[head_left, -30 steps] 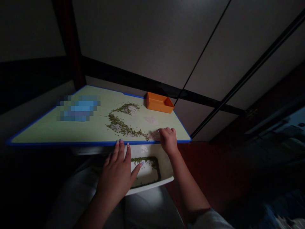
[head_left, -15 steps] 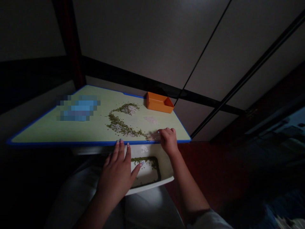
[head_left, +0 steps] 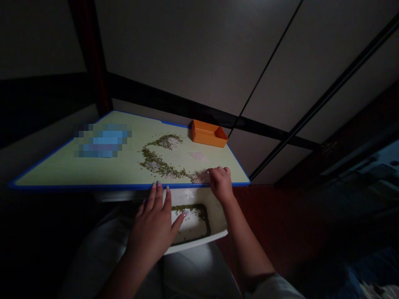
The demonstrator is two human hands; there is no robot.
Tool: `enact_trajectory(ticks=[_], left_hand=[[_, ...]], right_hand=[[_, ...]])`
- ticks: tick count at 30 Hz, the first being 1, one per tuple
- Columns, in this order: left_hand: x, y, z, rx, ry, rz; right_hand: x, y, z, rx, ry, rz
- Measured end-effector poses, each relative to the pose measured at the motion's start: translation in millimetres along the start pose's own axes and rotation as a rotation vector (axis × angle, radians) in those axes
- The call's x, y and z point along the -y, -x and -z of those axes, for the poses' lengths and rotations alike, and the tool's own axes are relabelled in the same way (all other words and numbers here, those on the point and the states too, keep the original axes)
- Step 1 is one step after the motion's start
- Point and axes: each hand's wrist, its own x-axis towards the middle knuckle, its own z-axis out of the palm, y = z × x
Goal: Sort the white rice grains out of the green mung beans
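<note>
Small green beans [head_left: 156, 162], like mung beans, lie in a curved trail on the pale yellow-green tabletop [head_left: 127, 170] with its blue rim. My left hand [head_left: 152, 228] is open, fingers spread, its fingertips at the blue front edge and its palm above the left side of a white tub [head_left: 220, 220]. Inside the tub are more green beans [head_left: 204, 218], gathered along the edges of its bottom. My right hand [head_left: 220, 182] rests at the front right of the tabletop, fingers curled in and thumb pressed to them, beside the trail's near end. What it holds, if anything, is hidden.
An orange open box [head_left: 209, 135] stands at the back right corner of the tabletop. A blurred-out blue item [head_left: 106, 141] lies on the left. Behind rises a dark panelled wall [head_left: 187, 50]. The tub sits over my lap, below the table edge.
</note>
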Motion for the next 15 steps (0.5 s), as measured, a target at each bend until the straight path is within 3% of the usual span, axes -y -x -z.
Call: enact_trajectory(ticks=[15], left_hand=[[0.5,0.2,-1.4,-0.005,0.008,-0.004]], right_hand=[[-2.4,0.6,-3.2,0.013,-0.014,0.032]])
